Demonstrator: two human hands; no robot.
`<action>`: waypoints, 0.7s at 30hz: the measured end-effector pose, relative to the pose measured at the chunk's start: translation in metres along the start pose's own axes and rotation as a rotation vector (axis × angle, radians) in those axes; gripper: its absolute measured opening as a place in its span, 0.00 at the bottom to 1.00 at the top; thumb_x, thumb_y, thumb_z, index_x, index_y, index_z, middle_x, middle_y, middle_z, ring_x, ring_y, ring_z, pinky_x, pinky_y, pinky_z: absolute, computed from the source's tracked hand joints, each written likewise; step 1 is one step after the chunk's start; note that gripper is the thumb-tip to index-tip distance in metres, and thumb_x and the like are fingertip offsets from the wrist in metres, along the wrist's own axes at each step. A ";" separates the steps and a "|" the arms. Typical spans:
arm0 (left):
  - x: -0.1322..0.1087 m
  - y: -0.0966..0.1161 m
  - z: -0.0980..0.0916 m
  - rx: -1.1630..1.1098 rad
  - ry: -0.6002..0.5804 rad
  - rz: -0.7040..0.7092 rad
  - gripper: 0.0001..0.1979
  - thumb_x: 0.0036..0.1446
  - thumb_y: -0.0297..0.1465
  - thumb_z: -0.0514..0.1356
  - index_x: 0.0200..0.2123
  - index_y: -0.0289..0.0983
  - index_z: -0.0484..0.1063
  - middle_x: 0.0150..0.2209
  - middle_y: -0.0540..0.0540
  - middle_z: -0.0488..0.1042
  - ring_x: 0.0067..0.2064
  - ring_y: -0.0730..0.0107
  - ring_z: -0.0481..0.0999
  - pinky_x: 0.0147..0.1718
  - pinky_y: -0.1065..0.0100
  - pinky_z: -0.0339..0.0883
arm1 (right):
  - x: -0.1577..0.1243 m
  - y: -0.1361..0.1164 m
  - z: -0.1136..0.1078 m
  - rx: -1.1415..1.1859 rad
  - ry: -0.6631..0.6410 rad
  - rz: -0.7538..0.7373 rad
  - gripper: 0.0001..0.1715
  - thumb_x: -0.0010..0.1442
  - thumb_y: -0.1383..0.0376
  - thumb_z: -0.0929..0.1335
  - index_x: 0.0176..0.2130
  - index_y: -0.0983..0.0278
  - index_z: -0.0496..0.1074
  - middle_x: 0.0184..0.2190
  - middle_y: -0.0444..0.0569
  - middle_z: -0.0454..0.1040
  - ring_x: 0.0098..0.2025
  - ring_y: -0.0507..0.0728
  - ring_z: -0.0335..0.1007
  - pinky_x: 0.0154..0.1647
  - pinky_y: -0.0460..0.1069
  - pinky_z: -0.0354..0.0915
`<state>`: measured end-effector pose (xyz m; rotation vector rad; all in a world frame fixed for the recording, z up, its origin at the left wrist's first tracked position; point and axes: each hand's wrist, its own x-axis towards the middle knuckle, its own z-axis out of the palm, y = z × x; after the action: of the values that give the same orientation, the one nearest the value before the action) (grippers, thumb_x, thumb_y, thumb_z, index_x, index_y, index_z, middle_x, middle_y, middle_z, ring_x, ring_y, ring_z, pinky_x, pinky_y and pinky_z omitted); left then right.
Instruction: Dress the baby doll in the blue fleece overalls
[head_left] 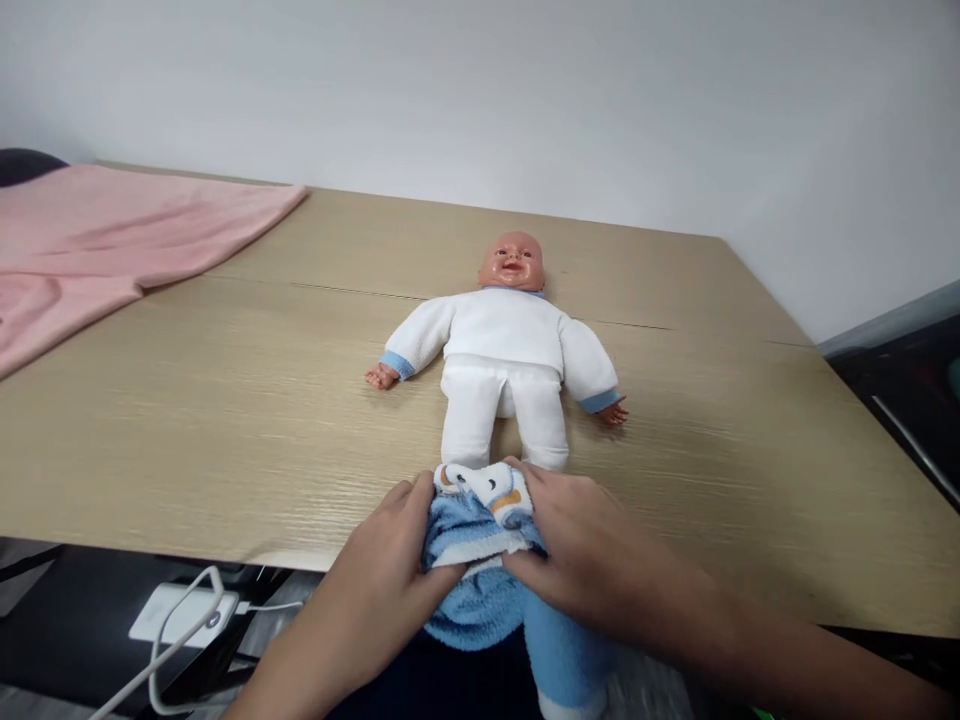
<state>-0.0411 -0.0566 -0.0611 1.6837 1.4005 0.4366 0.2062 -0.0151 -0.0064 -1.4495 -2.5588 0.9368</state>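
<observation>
A baby doll [504, 330] lies face up on the table, its head pointing away from me and its arms spread. It wears a white top with blue cuffs, and its legs are white. Small blue fleecy pants [476, 610] with white trim and a white-and-orange print are bunched up at the doll's feet. My left hand [394, 560] grips their left side, thumb in front. The right side is pinched in my right hand [570, 535]. One tube-shaped leg with a white cuff hangs below my right hand. The doll's feet are hidden behind the cloth.
A pink blanket [150, 225] covers the table's left side. Below the near edge, a white power bank [180, 615] with a white cable rests on a black surface. A black object [907, 370] stands beyond the table's right edge. A pale wall rises behind.
</observation>
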 end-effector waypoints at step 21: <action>-0.007 0.011 0.015 -0.900 0.073 -0.033 0.26 0.53 0.21 0.70 0.51 0.42 0.66 0.46 0.49 0.81 0.45 0.68 0.81 0.42 0.72 0.77 | -0.016 0.020 0.022 0.391 0.219 -0.259 0.49 0.62 0.76 0.73 0.77 0.57 0.65 0.64 0.52 0.80 0.66 0.62 0.80 0.68 0.56 0.74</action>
<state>-0.0252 -0.0685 -0.0595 0.9081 1.0292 0.9461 0.2229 -0.0306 -0.0307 -1.0238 -2.1813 1.0891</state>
